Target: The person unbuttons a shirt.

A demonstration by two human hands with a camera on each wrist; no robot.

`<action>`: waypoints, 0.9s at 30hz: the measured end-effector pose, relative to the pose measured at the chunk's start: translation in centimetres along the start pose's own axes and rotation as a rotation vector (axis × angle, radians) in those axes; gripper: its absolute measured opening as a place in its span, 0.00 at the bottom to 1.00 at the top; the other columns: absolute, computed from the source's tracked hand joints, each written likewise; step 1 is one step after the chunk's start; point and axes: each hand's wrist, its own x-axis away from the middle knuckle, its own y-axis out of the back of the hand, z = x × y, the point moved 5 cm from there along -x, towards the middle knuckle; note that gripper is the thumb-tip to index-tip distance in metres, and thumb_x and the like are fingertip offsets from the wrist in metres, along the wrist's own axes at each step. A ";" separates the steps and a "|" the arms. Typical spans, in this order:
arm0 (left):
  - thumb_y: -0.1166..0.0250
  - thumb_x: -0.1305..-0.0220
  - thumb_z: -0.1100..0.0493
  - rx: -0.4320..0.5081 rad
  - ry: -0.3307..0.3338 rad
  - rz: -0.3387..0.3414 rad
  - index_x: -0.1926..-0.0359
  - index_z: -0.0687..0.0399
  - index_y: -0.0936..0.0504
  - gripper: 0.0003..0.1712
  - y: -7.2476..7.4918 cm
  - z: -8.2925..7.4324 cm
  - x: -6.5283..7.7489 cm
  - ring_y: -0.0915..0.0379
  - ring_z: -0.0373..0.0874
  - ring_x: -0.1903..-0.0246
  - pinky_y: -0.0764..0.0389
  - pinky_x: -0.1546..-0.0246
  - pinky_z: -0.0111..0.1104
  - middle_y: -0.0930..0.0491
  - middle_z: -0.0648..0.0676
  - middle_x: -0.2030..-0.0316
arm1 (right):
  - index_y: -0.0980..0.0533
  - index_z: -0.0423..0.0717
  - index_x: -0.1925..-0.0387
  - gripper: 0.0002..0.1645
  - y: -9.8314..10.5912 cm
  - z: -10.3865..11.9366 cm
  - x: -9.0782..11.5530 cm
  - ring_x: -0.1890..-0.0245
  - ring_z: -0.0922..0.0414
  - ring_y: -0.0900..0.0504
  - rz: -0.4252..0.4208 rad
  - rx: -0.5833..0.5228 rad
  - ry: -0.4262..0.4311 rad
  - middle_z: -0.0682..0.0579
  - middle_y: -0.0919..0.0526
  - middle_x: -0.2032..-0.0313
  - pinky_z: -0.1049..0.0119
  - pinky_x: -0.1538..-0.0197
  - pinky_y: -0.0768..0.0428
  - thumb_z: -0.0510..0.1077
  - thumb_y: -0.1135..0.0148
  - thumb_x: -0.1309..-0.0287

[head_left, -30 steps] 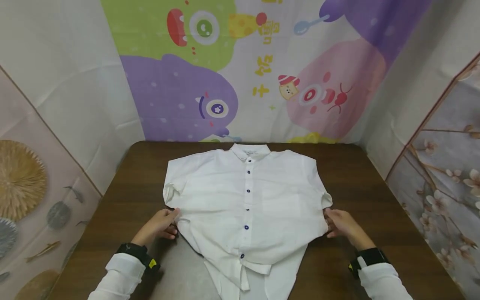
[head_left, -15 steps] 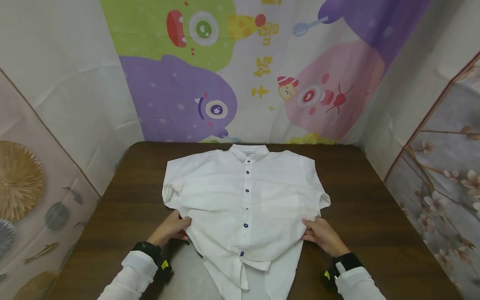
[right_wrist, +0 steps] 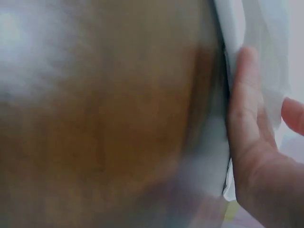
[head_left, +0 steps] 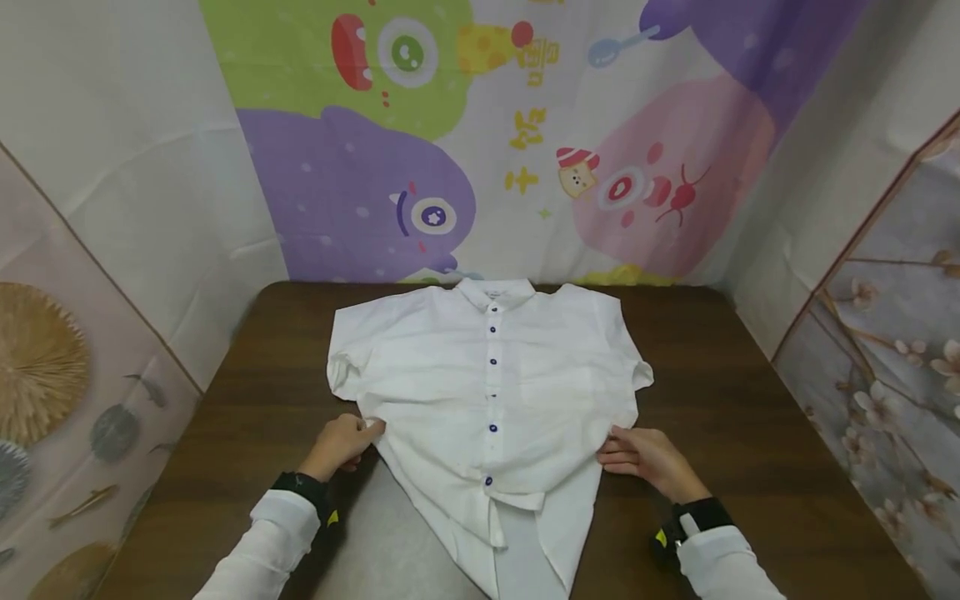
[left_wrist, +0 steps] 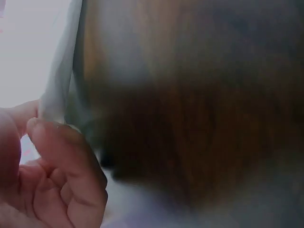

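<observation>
A white short-sleeved button-up shirt lies front up, collar away from me, with dark blue buttons down its placket. My left hand pinches its left side edge below the sleeve. The left wrist view shows the cloth between thumb and curled index finger. At the opposite side edge is my right hand. Its fingers lie nearly straight along the cloth, and the thumb stands apart from them. The front hem is bunched higher than the back panel, whose lower end runs out of the head view.
The brown wooden table carries the shirt. A pale grey patch shows on it at the lower left. Behind hangs a cartoon-printed curtain, with patterned panels on both sides.
Both hands came inward from the shirt's sides over the last second. The shirt has shifted slightly away from me, its front hem more than its collar. The right fingers have straightened.
</observation>
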 end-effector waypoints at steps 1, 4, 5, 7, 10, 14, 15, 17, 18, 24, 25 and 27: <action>0.45 0.41 0.48 -0.037 -0.015 -0.004 0.89 0.52 0.35 0.23 0.0 -0.1 0.0 0.34 0.40 0.90 0.29 0.88 0.30 0.31 0.51 0.91 | 0.32 0.27 0.51 0.22 0.0 0.0 0.1 0.66 0.55 0.15 -0.013 0.012 0.007 0.47 0.15 0.67 0.60 0.58 0.18 0.45 0.50 0.34; 0.47 0.43 0.49 -0.150 -0.035 -0.041 0.91 0.47 0.38 0.22 0.2 -0.5 0.0 0.37 0.40 0.88 0.35 0.87 0.30 0.35 0.48 0.91 | 0.30 0.31 0.59 0.20 -0.1 0.1 0.1 0.69 0.57 0.15 -0.078 0.030 0.066 0.49 0.16 0.70 0.64 0.61 0.18 0.48 0.45 0.37; 0.47 0.45 0.50 -0.191 -0.041 -0.057 0.91 0.47 0.39 0.21 0.3 -0.7 0.0 0.38 0.41 0.87 0.36 0.86 0.31 0.36 0.47 0.90 | 0.29 0.34 0.63 0.17 -0.1 0.3 0.2 0.71 0.58 0.16 -0.122 0.021 0.094 0.51 0.16 0.71 0.65 0.63 0.18 0.47 0.44 0.38; 0.47 0.48 0.51 -0.263 -0.046 -0.088 0.91 0.46 0.40 0.19 0.4 -1.0 0.0 0.41 0.41 0.86 0.39 0.85 0.32 0.40 0.46 0.89 | 0.29 0.38 0.69 0.14 0.1 0.8 0.2 0.72 0.60 0.17 -0.201 0.006 0.152 0.53 0.17 0.74 0.67 0.65 0.18 0.46 0.42 0.39; 0.45 0.52 0.55 -0.308 -0.060 -0.110 0.91 0.46 0.41 0.18 0.4 -1.3 0.1 0.46 0.41 0.85 0.43 0.84 0.32 0.44 0.46 0.89 | 0.31 0.39 0.69 0.11 0.5 1.8 0.7 0.74 0.63 0.18 -0.277 0.009 0.217 0.56 0.19 0.76 0.70 0.66 0.19 0.44 0.45 0.38; 0.44 0.52 0.57 -0.335 -0.091 -0.104 0.92 0.46 0.40 0.18 0.2 -1.6 0.3 0.46 0.40 0.86 0.44 0.85 0.31 0.43 0.45 0.90 | 0.36 0.32 0.55 0.15 1.3 3.2 1.5 0.79 0.64 0.20 -0.308 0.068 0.228 0.57 0.23 0.76 0.70 0.68 0.19 0.41 0.50 0.35; 0.43 0.52 0.57 -0.348 -0.089 -0.093 0.92 0.46 0.39 0.18 0.2 -1.7 0.3 0.45 0.40 0.86 0.43 0.85 0.31 0.42 0.45 0.89 | 0.38 0.30 0.52 0.17 1.5 3.5 1.8 0.80 0.64 0.22 -0.310 0.098 0.223 0.56 0.24 0.76 0.69 0.70 0.19 0.41 0.51 0.35; 0.43 0.49 0.55 -0.383 -0.077 -0.068 0.92 0.47 0.38 0.19 0.0 -1.7 0.2 0.43 0.41 0.85 0.42 0.83 0.32 0.41 0.46 0.88 | 0.41 0.27 0.48 0.22 1.8 4.0 2.1 0.84 0.64 0.24 -0.314 0.198 0.202 0.55 0.26 0.76 0.68 0.73 0.20 0.41 0.52 0.34; 0.43 0.48 0.54 -0.398 -0.067 -0.050 0.91 0.47 0.38 0.19 -0.1 -1.7 0.2 0.41 0.42 0.84 0.41 0.83 0.33 0.40 0.47 0.87 | 0.42 0.26 0.46 0.24 1.8 4.1 2.3 0.85 0.63 0.26 -0.313 0.260 0.189 0.54 0.26 0.76 0.67 0.75 0.21 0.41 0.53 0.34; 0.45 0.42 0.54 -0.498 -0.066 0.033 0.80 0.59 0.26 0.15 -0.5 -2.4 0.6 0.32 0.48 0.77 0.32 0.79 0.38 0.27 0.56 0.77 | 0.38 0.27 0.47 0.29 2.1 3.3 2.8 0.87 0.62 0.30 -0.240 0.459 0.081 0.55 0.29 0.82 0.68 0.79 0.26 0.51 0.52 0.34; 0.46 0.41 0.55 -0.515 -0.069 0.042 0.78 0.60 0.24 0.15 -0.6 -2.5 0.7 0.31 0.49 0.77 0.31 0.78 0.39 0.25 0.57 0.76 | 0.37 0.27 0.47 0.31 2.1 2.8 2.9 0.85 0.62 0.28 -0.215 0.451 0.057 0.54 0.29 0.82 0.68 0.78 0.25 0.54 0.52 0.34; 0.46 0.41 0.56 -0.531 -0.066 0.064 0.77 0.61 0.23 0.15 -0.7 -2.6 0.8 0.29 0.49 0.78 0.29 0.80 0.39 0.24 0.58 0.77 | 0.37 0.26 0.48 0.36 2.1 1.8 3.2 0.81 0.61 0.25 -0.170 0.417 0.006 0.52 0.26 0.78 0.68 0.75 0.22 0.58 0.52 0.35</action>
